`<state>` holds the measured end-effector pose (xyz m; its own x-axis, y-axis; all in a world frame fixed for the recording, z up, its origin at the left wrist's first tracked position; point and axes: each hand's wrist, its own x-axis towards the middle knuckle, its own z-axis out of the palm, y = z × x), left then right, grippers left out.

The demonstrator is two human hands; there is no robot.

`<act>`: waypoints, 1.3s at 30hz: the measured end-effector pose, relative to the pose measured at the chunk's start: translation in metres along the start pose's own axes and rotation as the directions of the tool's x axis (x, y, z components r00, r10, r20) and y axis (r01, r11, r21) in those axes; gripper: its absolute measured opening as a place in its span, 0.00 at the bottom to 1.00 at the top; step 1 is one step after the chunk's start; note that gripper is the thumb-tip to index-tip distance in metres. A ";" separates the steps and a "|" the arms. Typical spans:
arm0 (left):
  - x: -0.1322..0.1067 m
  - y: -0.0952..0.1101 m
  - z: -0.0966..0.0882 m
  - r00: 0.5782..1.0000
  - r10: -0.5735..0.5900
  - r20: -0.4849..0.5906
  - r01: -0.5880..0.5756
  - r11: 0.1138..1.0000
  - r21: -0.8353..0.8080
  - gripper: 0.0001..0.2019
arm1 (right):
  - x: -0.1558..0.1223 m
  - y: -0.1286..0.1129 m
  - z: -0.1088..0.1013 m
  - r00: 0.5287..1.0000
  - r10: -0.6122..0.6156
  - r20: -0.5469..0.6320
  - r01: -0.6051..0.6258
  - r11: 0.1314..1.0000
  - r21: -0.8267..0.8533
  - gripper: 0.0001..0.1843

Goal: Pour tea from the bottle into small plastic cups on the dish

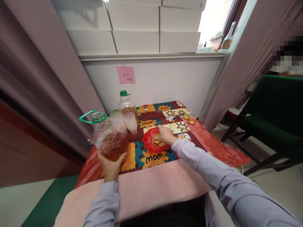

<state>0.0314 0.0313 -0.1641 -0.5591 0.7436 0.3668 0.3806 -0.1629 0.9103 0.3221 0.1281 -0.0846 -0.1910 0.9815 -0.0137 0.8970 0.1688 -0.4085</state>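
Note:
My left hand (110, 167) is wrapped around the lower part of a large clear plastic jug (113, 145) of amber liquid. The jug's mouth is uncapped, with a green ring and handle. My right hand (164, 135) grips a small clear plastic cup (155, 136) over a red scalloped plate (147, 143). Some yellowish liquid shows low in the cup; my fingers hide part of its rim. Two stacks of clear cups (130, 122) stand just behind the jug. Farther back is a second jug (126, 102) with its green cap on.
Two cups with amber liquid (192, 119) stand at the table's right rear corner. A patterned mat (153, 159) covers the red tablecloth (217, 148), with a pink cloth (161, 183) along the front edge. A green chair (272, 113) stands right; a wall with a pink note (126, 75) is behind.

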 end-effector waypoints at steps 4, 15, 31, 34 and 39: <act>-0.001 0.001 0.000 1.000 0.013 -0.002 -0.013 1.000 -0.015 0.66 | 0.000 0.002 0.004 1.000 0.002 -0.010 -0.001 0.999 0.036 0.34; -0.001 0.000 0.000 1.000 -0.019 -0.007 0.019 0.999 0.030 0.67 | 0.012 0.027 0.000 0.987 0.073 -0.146 -0.023 0.948 0.319 0.37; 0.002 0.004 0.001 0.997 -0.071 -0.021 0.072 0.995 0.065 0.67 | -0.002 0.227 -0.073 0.721 0.576 -0.386 -0.551 0.814 0.186 0.40; 0.001 0.006 0.001 0.999 -0.046 -0.020 0.047 0.996 0.072 0.64 | 0.001 0.237 -0.070 0.701 0.598 -0.387 -0.585 0.794 0.167 0.40; 0.002 0.004 0.001 0.998 -0.061 -0.011 0.062 0.996 0.058 0.64 | 0.006 0.242 -0.066 0.673 0.626 -0.393 -0.623 0.767 0.155 0.40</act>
<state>0.0325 0.0329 -0.1595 -0.5894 0.7450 0.3123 0.3872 -0.0788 0.9186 0.5644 0.1810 -0.1236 0.5897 0.8022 0.0936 0.7452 -0.4959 -0.4458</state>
